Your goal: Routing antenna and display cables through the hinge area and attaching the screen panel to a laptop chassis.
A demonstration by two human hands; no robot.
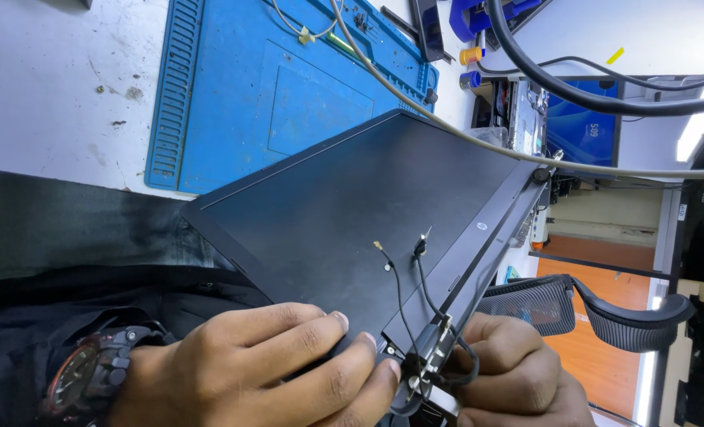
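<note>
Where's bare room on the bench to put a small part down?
The white bench left of the blue mat is bare, only specked. The mat's middle is free too. Crowded: the mat's top edge with wires, and the laptop lid's hinge corner, where left hand, right hand and cables meet.

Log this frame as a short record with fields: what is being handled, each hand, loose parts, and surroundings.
Item handled: flat black laptop display panel, tilted, one corner near the hands
Left hand: fingers laid on the panel's near corner; dark wristwatch on the wrist
Right hand: under the panel edge by the metal hinge, gripping there
Loose parts: thin black antenna cables running from the hinge across the panel, ends free
Surface: blue rubber work mat on a white workbench
Nearby: black mesh office chair; grey cable crossing above
</note>
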